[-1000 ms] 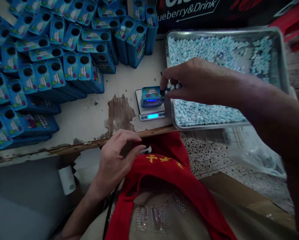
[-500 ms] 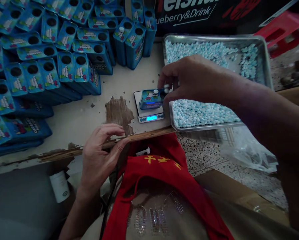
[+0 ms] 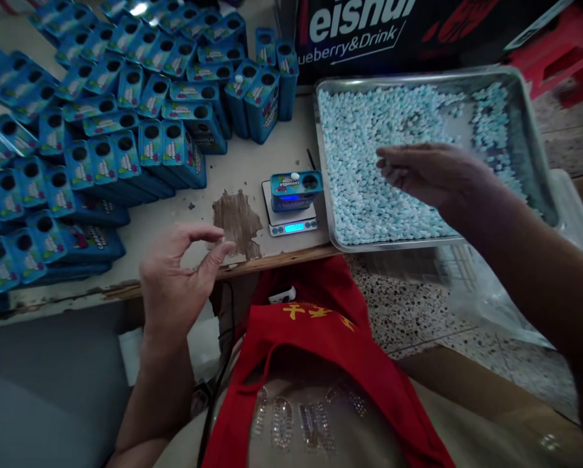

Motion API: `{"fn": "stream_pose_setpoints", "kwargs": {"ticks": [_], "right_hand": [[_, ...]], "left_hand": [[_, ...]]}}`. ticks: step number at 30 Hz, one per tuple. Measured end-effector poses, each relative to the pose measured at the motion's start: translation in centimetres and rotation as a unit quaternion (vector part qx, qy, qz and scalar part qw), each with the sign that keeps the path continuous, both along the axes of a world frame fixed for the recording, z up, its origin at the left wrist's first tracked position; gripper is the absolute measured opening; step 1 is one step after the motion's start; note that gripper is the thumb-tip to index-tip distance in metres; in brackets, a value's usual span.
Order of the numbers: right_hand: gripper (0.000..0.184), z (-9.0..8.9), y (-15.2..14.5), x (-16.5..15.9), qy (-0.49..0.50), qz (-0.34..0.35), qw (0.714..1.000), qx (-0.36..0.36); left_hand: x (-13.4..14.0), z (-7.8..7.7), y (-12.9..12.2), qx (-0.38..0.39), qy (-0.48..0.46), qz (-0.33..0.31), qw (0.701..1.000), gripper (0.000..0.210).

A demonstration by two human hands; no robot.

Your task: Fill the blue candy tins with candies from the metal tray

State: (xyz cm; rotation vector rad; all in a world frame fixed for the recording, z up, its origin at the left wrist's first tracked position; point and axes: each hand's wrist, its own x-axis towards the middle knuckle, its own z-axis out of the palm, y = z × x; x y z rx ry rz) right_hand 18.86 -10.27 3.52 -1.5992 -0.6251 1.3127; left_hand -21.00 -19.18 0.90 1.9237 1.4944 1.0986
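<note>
The worn white table (image 3: 252, 162) runs ahead of me, under my left hand (image 3: 171, 286), which is loosely curled, a gap between thumb and forefinger. Beyond it crowd the blue tins (image 3: 171, 153). The metal tray (image 3: 393, 246) of pale candies (image 3: 369, 208) lies beneath my right hand (image 3: 427, 172), whose fingers are bent together; I can't tell whether they hold anything. Between my hands sits the small scale (image 3: 294, 227), bearing one blue tin (image 3: 294, 200), with a single white pellet (image 3: 295, 176) on its top.
</note>
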Motion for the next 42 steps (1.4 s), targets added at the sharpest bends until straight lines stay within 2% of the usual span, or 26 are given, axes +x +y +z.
{"fn": "stream_pose_setpoints", "kwargs": {"ticks": [2,4,6,9,10,12,16,19,21,23,24,26,28,30,32,34,37,39,42], "right_hand": [[0.033,-1.4,-0.7,1.4,0.027,-0.021,0.998,-0.044],[0.037,-2.1,-1.3,1.9,0.054,-0.006,0.996,-0.064],[0.031,-2.3,-1.5,1.9,0.059,0.043,0.995,-0.062],[0.011,-2.1,-1.1,1.5,0.007,0.154,0.987,-0.055],[0.009,-2.1,-0.8,1.4,-0.010,0.184,0.981,-0.054],[0.018,-2.1,-0.2,1.2,-0.026,0.227,0.972,-0.050],[0.029,-1.7,1.3,0.4,-0.006,0.267,0.964,-0.013],[0.033,-1.0,2.5,-1.0,0.017,0.281,0.959,0.027],[0.033,0.0,3.1,-2.2,-0.009,0.315,0.946,0.071],[0.031,1.7,3.4,-3.6,-0.109,0.364,0.917,0.118],[0.029,2.9,3.4,-4.4,-0.185,0.396,0.889,0.135],[0.027,5.2,3.3,-6.0,-0.347,0.457,0.805,0.149],[0.031,7.2,3.0,-7.5,-0.470,0.511,0.703,0.152],[0.037,8.0,3.0,-8.8,-0.545,0.548,0.616,0.151],[0.037,7.6,3.3,-9.7,-0.583,0.568,0.559,0.159],[0.033,6.5,3.8,-10.2,-0.593,0.570,0.538,0.184],[0.024,5.0,4.3,-10.4,-0.582,0.550,0.560,0.213],[0.024,4.9,4.3,-10.5,-0.581,0.542,0.572,0.204],[0.023,5.7,3.9,-10.8,-0.582,0.548,0.576,0.171]], "left_hand": [[0.8,0.7,0.7,0.012,0.008,-0.005,1.000,0.015],[1.9,1.5,1.6,0.033,0.014,-0.011,0.999,0.014],[3.2,2.1,2.8,0.058,0.028,-0.018,0.998,0.012],[5.2,2.3,5.1,0.088,0.056,-0.027,0.994,0.013],[5.8,2.2,6.0,0.089,0.065,-0.034,0.993,0.014],[6.9,1.7,7.8,0.072,0.080,-0.045,0.993,0.016],[8.6,0.2,10.5,0.033,0.108,-0.081,0.990,0.018],[9.3,-0.7,11.4,0.044,0.097,-0.101,0.989,0.012],[9.6,-1.2,11.4,0.063,0.082,-0.112,0.988,0.009],[9.9,-1.5,11.3,0.087,0.088,-0.131,0.984,0.007],[10.1,-1.6,11.1,0.102,0.096,-0.140,0.980,0.007],[10.5,-1.6,10.6,0.124,0.118,-0.146,0.974,0.006],[10.4,-1.3,10.0,0.136,0.128,-0.121,0.975,0.005],[9.7,-0.8,9.3,0.139,0.121,-0.083,0.979,0.004],[8.3,-0.4,8.5,0.142,0.106,-0.051,0.983,0.006],[6.5,-0.1,7.9,0.150,0.100,-0.032,0.983,0.011],[4.0,-0.3,7.0,0.156,0.111,-0.001,0.982,0.012],[2.9,-0.7,6.6,0.140,0.121,0.008,0.983,0.008],[2.2,-1.2,6.2,0.129,0.119,0.003,0.984,0.009]]}}
